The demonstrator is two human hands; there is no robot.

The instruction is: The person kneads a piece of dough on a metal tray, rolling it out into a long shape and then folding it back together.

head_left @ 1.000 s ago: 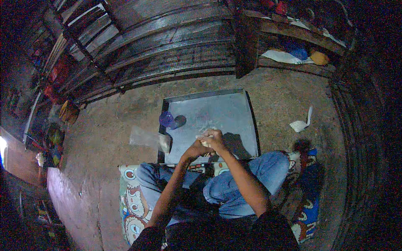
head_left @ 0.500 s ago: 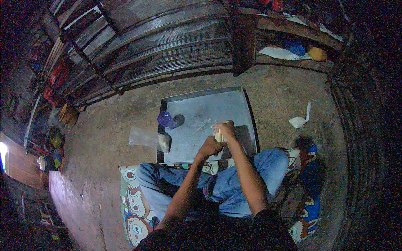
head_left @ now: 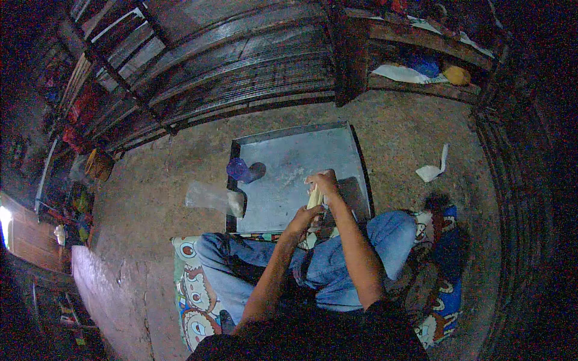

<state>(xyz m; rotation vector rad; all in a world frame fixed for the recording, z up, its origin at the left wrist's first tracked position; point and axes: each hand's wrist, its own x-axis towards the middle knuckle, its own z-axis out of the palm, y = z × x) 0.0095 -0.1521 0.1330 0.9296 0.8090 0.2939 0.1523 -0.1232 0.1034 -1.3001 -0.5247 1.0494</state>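
Between my hands is a long, narrow, pale cream bundle (head_left: 315, 197); whether it is wrapped or bare I cannot make out. My left hand (head_left: 305, 218) is closed round its lower part, close to my lap. At its upper end my right hand (head_left: 325, 182) grips with bent fingers. Both hands are over the near right part of a shallow grey metal tray (head_left: 277, 156). Whitish crumbs or smears (head_left: 294, 177) mark the tray's middle. A purple round container (head_left: 238, 171) rests at its left side. Over the left rim lies a clear plastic bag (head_left: 208, 197) with whitish contents at one end.
A small white bag with a twisted neck (head_left: 428, 173) lies on the concrete floor to the right. I sit cross-legged on a cartoon-print mat (head_left: 195, 286). A dark slatted rack (head_left: 241, 78) runs behind the tray. On the left stands a basket (head_left: 99, 165).
My left hand has slid down toward my lap, so more of the pale bundle shows between the hands. The right hand has stayed nearly in place.
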